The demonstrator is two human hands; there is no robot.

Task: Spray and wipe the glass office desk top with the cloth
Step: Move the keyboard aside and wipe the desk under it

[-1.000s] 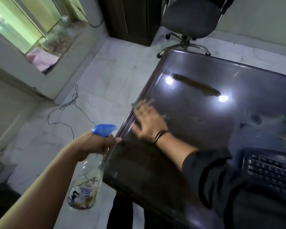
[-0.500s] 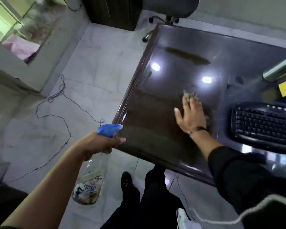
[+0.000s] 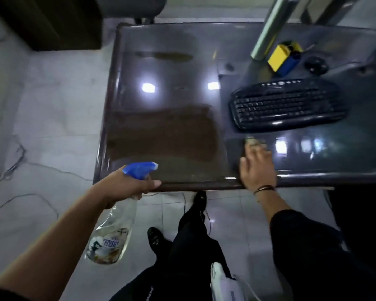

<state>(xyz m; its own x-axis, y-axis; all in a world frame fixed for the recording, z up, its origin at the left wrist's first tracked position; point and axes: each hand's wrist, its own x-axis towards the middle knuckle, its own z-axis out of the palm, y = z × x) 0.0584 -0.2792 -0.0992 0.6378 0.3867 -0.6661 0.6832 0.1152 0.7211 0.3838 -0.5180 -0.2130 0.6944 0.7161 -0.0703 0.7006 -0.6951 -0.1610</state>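
The person's right hand lies flat near the front edge of the dark glass desk top, fingers spread and straight, pressing a crumpled greyish cloth that pokes out just past the fingertips; flat pressure like that suits wiping. Just beyond the cloth sits a black computer keyboard, so the stroke probably has to stop short of it. The left hand is wrapped round the neck of a clear plastic spray bottle with a blue trigger head, held off the desk's front edge, likely kept ready while out of the wiping path.
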